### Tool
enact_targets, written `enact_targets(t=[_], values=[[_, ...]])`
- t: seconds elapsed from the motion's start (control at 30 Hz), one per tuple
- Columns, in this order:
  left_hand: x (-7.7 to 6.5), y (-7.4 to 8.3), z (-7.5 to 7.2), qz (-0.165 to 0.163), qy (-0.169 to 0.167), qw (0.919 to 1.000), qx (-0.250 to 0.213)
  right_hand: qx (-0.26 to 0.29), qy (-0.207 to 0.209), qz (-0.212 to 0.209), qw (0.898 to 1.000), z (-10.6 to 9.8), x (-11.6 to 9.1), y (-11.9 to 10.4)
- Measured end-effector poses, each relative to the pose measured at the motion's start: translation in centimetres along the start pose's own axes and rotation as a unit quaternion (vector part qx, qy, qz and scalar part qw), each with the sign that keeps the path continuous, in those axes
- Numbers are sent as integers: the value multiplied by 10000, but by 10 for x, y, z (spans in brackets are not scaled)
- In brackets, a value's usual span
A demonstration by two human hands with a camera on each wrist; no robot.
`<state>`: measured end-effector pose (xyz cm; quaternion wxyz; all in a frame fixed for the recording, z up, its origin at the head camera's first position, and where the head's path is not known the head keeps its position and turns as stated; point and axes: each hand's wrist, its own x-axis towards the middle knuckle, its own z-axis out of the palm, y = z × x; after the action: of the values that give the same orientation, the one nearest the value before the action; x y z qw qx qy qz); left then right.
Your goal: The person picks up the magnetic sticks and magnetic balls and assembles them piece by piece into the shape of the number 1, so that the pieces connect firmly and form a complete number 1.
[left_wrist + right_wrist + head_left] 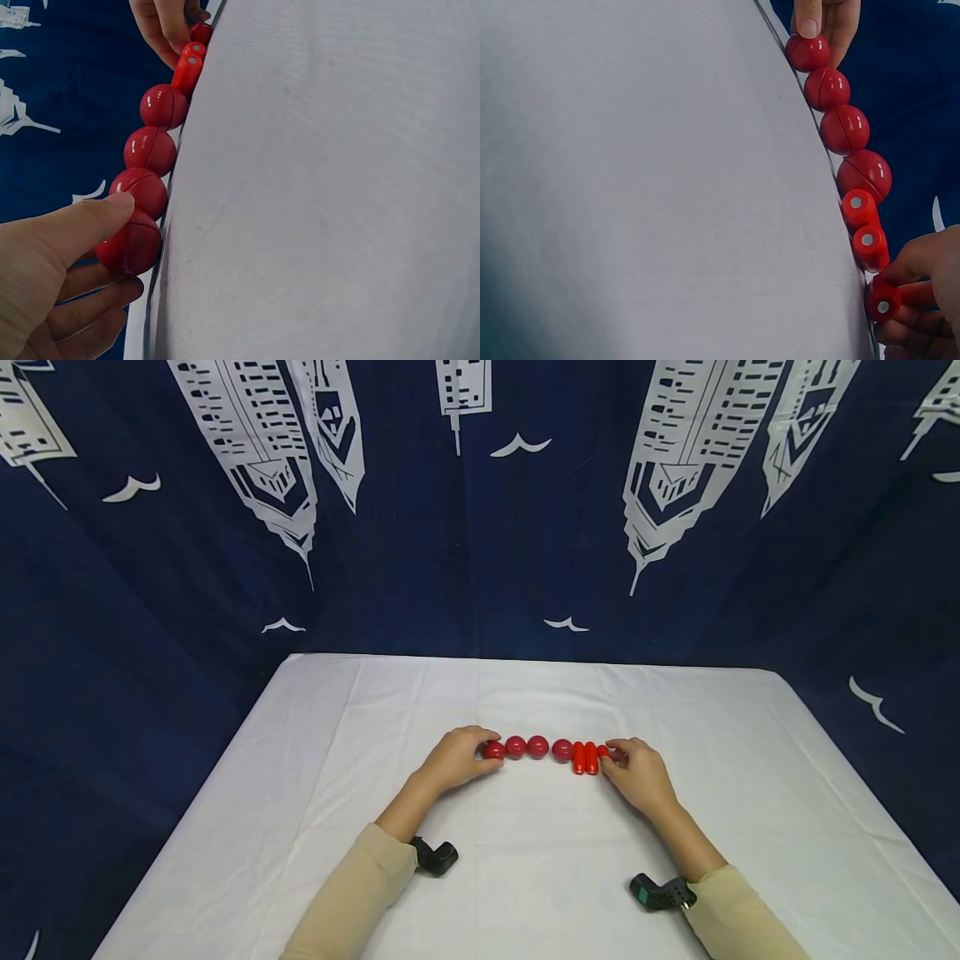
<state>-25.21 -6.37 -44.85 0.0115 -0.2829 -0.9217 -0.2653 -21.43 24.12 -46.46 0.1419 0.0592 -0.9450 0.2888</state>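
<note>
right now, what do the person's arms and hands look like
The left hand and right hand wear no gloves. The left sleeve and right sleeve are plain beige. The left wrist device and right wrist device are black, the latter with a green patch.

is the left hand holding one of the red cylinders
No, in the head view the left hand grips the leftmost red ball, apart from the red cylinders.

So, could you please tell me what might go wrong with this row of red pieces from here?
The red balls could roll out of line if the left hand nudges the end ball it holds. The right hand, holding a red piece beside the red cylinders, might knock those askew.
</note>
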Motion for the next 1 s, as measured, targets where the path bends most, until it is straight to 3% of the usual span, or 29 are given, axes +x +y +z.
enact_targets(t=[0.4,0.63,0.83,1.0], values=[[4,-4,5,-75,116,9996,-244,-329,-307,406,9982,0,2,-5],[4,-9,5,-258,201,9978,-574,-299,-186,457,9983,0,4,-7],[1,-15,5,-392,397,9943,-909,42,52,400,9992,-3,4,-11],[0,-19,6,-551,521,9896,-1219,567,-67,577,9967,-6,4,-20]])
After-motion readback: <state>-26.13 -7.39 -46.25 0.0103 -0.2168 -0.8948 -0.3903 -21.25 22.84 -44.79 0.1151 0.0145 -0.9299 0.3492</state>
